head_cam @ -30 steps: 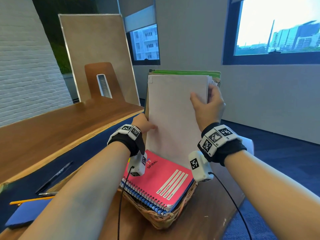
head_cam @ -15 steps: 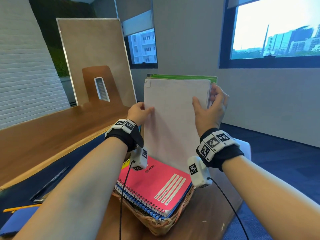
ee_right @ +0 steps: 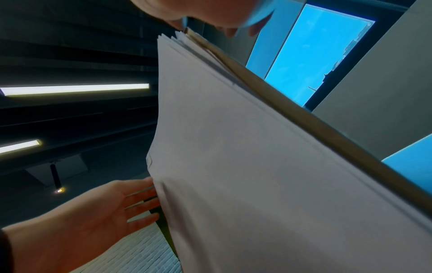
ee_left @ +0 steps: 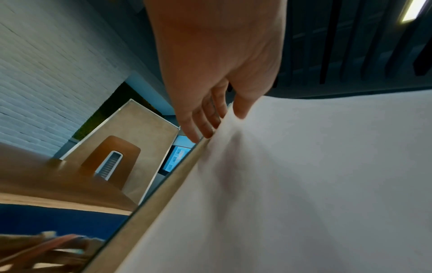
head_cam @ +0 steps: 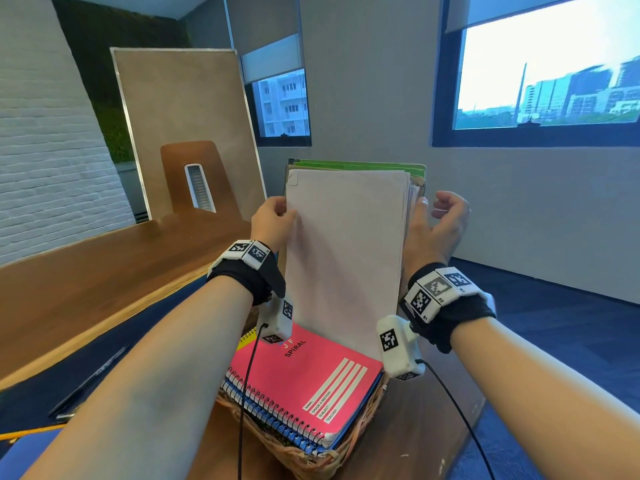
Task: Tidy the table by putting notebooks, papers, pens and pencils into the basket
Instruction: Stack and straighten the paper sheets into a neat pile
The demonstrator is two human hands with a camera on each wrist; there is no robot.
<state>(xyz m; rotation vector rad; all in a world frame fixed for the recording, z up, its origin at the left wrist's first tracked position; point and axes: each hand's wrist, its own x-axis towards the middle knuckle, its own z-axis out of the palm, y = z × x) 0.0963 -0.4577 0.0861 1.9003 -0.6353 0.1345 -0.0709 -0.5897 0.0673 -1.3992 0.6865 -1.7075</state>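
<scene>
Our left hand (head_cam: 273, 220) grips the left edge of the stack of white papers (head_cam: 346, 258): in the left wrist view the thumb (ee_left: 243, 107) lies on the front sheet and the other fingers (ee_left: 203, 125) reach behind the stack. Our right hand (head_cam: 438, 226) is at the right edge, loosely curled; its thumb lies along the fanned sheet edges, while the fingers arch clear of the paper, holding nothing.

Between our hands the papers stand upright, tilted slightly away from us, their lower end down in the wicker basket (head_cam: 304, 459) behind the notebooks. Behind the white sheets, a brown folder (head_cam: 420, 181) and a green folder (head_cam: 356, 165) show at the top edge of the stack. The right wrist view shows the sheets (ee_right: 257, 166) splayed at their upper corner, with the brown folder's edge (ee_right: 280, 96) running along them.

Below our wrists a pink spiral notebook (head_cam: 308, 379) lies flat on top of other spiral notebooks in the basket; a yellow corner (head_cam: 246, 337) peeks out under our left wrist. The basket sits on the wooden worktop (head_cam: 415, 434).

To the left of our left forearm, a black pen (head_cam: 90, 382) lies on the dark blue mat (head_cam: 41, 400), and nearer to us a yellow pencil (head_cam: 24, 434) rests by a blue notebook (head_cam: 31, 455).
</scene>
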